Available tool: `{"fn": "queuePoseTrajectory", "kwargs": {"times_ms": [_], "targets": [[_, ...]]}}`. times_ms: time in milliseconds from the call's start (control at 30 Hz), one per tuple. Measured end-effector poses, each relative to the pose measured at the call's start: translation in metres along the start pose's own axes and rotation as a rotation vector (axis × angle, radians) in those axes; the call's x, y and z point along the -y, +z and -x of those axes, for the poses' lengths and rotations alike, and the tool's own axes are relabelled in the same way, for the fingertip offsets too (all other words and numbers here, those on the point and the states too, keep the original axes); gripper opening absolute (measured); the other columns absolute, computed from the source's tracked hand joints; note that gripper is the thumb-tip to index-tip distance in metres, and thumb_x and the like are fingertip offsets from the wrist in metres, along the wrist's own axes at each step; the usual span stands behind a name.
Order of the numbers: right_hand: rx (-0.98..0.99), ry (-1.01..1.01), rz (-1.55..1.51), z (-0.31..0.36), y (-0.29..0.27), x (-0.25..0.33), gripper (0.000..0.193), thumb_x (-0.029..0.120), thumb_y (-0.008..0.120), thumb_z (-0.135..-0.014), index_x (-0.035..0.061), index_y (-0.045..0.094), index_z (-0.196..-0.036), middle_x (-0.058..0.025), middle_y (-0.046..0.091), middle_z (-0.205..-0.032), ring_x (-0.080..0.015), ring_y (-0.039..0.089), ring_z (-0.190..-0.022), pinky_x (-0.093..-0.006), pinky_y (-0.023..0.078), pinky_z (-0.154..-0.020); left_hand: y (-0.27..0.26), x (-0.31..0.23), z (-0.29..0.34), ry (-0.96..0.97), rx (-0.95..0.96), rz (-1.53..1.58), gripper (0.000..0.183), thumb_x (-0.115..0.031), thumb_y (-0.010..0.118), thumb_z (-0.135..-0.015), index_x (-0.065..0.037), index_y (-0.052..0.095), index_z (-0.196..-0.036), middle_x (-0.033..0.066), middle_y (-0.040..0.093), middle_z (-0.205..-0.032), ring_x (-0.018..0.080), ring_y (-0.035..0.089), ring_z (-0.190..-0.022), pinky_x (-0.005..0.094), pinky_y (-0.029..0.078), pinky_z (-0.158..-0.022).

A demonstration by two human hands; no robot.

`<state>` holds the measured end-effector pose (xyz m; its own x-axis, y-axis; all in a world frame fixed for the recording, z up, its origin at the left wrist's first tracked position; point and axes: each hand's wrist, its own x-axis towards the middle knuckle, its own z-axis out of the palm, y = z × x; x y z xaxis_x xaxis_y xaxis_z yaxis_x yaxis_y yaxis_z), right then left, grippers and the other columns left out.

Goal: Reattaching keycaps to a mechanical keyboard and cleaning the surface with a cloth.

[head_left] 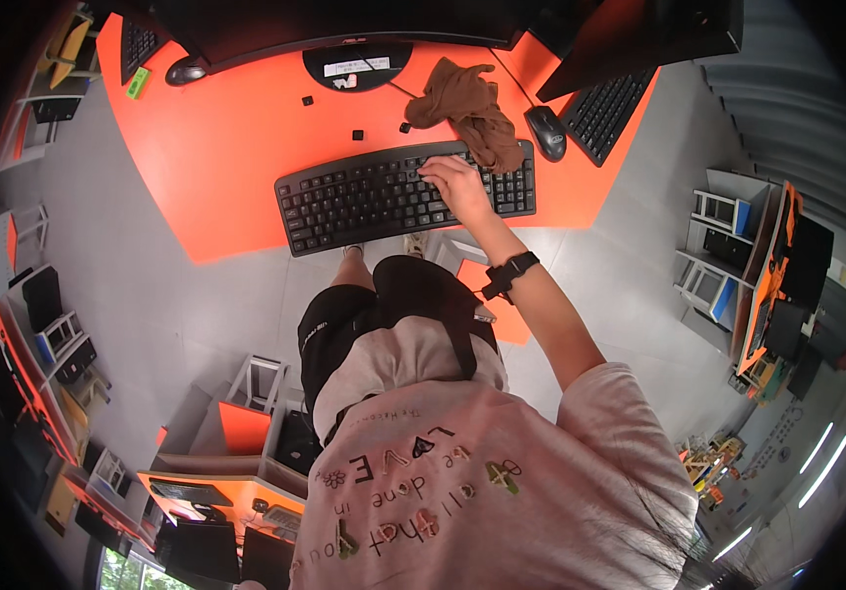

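Observation:
My right hand (457,187) is over the right half of a black keyboard (354,202), with its fingertips drawn together in a pinch close to the keys. Whatever the fingertips hold, if anything, is too small to make out. A crumpled brown cloth (467,108) lies just beyond the hand and laps over the keyboard's far edge. Several small black keycaps lie loose on the orange desk (216,157), among them one keycap (358,135) behind the keyboard and another keycap (308,100) farther back. My left hand does not show.
A black monitor on a round base (359,69) stands at the back. To the right are a mouse (546,133), a second keyboard (608,113) and another screen (654,44). Far left sit a mouse (185,71) and a small green box (138,84).

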<state>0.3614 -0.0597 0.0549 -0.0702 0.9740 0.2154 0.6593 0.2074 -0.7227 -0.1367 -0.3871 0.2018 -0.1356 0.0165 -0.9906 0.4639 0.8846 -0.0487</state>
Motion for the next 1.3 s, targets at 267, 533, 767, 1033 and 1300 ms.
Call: {"fn": "queuePoseTrajectory", "kwargs": {"times_ms": [267, 533, 767, 1033, 1300], "targets": [[-0.032, -0.059, 0.025, 0.0, 0.002, -0.001, 0.013, -0.004, 0.063, -0.073, 0.0008, 0.065, -0.086, -0.0101, 0.064, -0.089, -0.0285, 0.059, -0.077, -0.0338, 0.049, -0.071, -0.012, -0.046, -0.006, 0.172, -0.089, 0.041, 0.025, -0.024, 0.054, -0.083, -0.001, 0.061, -0.089, 0.0158, 0.062, -0.079, 0.0334, 0.059, -0.075, 0.0437, 0.047, -0.067], [-0.061, 0.039, 0.067, 0.005, 0.005, 0.004, 0.015, 0.002, 0.064, -0.076, 0.0034, 0.06, -0.09, -0.0112, 0.064, -0.089, -0.0302, 0.06, -0.082, -0.0385, 0.05, -0.069, 0.007, -0.052, 0.003, 0.211, -0.082, 0.084, 0.026, -0.026, 0.055, -0.083, -0.001, 0.061, -0.091, 0.0147, 0.063, -0.082, 0.0317, 0.059, -0.077, 0.0426, 0.047, -0.069], [-0.037, 0.101, 0.088, 0.006, 0.002, 0.002, 0.018, 0.007, 0.069, -0.075, 0.0042, 0.061, -0.092, -0.0133, 0.064, -0.083, -0.0309, 0.062, -0.076, -0.0353, 0.05, -0.065, 0.021, -0.043, 0.009, 0.205, -0.078, 0.139, 0.028, -0.027, 0.055, -0.083, -0.001, 0.061, -0.093, 0.0137, 0.063, -0.083, 0.0303, 0.059, -0.079, 0.0417, 0.047, -0.07], [-0.045, -0.036, 0.098, 0.002, 0.002, 0.001, 0.017, 0.004, 0.068, -0.075, 0.0025, 0.063, -0.092, -0.014, 0.065, -0.09, -0.0299, 0.062, -0.081, -0.0347, 0.051, -0.07, 0.04, -0.03, 0.017, 0.181, -0.054, 0.224, 0.03, -0.028, 0.055, -0.084, -0.002, 0.061, -0.096, 0.0126, 0.063, -0.086, 0.0287, 0.059, -0.081, 0.0406, 0.047, -0.072], [0.028, -0.052, 0.107, 0.002, -0.002, 0.003, 0.02, 0.003, 0.066, -0.076, 0.0033, 0.065, -0.095, -0.0155, 0.065, -0.093, -0.0301, 0.062, -0.087, -0.0366, 0.05, -0.076, 0.062, -0.013, 0.028, 0.126, -0.026, 0.332, 0.032, -0.029, 0.056, -0.084, -0.002, 0.061, -0.098, 0.0115, 0.064, -0.088, 0.0271, 0.059, -0.084, 0.0395, 0.047, -0.074]]}}
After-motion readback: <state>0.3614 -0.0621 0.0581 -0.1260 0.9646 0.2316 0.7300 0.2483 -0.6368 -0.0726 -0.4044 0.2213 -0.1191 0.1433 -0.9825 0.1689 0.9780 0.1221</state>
